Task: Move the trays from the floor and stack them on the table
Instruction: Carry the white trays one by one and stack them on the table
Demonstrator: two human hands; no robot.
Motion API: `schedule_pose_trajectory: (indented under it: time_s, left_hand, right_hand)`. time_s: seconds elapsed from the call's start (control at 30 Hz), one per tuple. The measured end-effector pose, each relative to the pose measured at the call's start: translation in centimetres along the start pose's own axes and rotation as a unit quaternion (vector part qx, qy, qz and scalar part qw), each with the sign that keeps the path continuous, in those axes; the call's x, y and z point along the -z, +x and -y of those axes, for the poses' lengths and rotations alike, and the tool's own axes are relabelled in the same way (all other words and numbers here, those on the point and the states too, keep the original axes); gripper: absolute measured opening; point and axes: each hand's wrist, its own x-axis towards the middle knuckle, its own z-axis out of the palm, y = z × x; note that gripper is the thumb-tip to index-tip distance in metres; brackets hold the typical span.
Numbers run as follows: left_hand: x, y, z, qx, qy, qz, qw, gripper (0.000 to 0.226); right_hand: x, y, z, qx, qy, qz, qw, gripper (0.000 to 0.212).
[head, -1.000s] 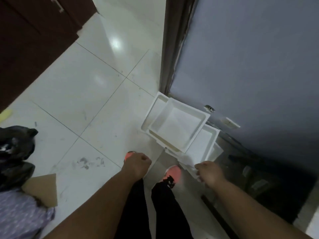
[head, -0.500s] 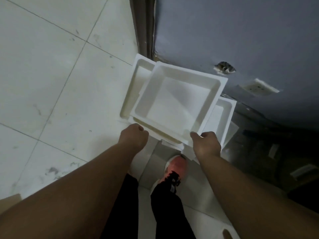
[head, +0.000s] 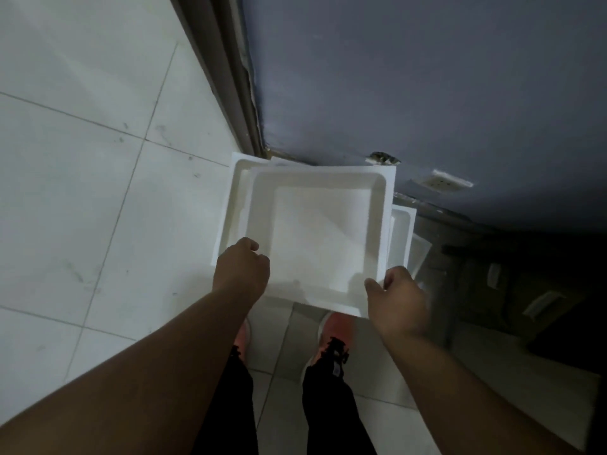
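Pale floor tiles (head: 82, 178) by the grey wall (head: 427, 77) carry our white square plastic tray (head: 315, 238), topmost of the pile; our left hand (head: 241, 270) and right hand (head: 395, 298) grip its near corners. Lifting unevenly could tip it or drag the nested white trays beneath (head: 400, 238).

The top tray (head: 315, 238) looks like matt white foam or plastic; the floor tiles (head: 82, 178) are glossy.
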Motion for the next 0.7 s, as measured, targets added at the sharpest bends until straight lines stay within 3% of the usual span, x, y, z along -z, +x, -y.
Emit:
schedule_pose_trajectory:
  time_s: [0.2,0.33,0.43,0.53,0.7]
  left_hand:
    - [8.4,-2.5,-4.4,-0.122,0.082,-0.055,0.988,0.033]
    - [15.7,-7.8,-7.9,-0.178,0.141,-0.067,0.971,0.05]
    - [19.8,-12.0,-9.3,-0.229,0.187,-0.051,0.954,0.05]
    - [23.3,-17.2,-10.3,-0.29,0.212,-0.039,0.932,0.028]
    - [27.9,-25.9,-12.7,-0.406,0.215,-0.08,0.884,0.021]
  right_hand:
    - [8.3,-6.2,1.6,0.052,-0.026,0.023,0.998,0.028]
    - [17.5,-12.7,4.0,0.091,-0.047,0.003,0.995,0.026]
    - [23.9,-17.8,5.2,0.121,-0.087,-0.038,0.988,0.027]
    - [30.3,-23.4,6.1,0.144,-0.09,-0.106,0.98,0.027]
    - [38.5,-30.9,5.9,0.158,-0.081,-0.224,0.958,0.023]
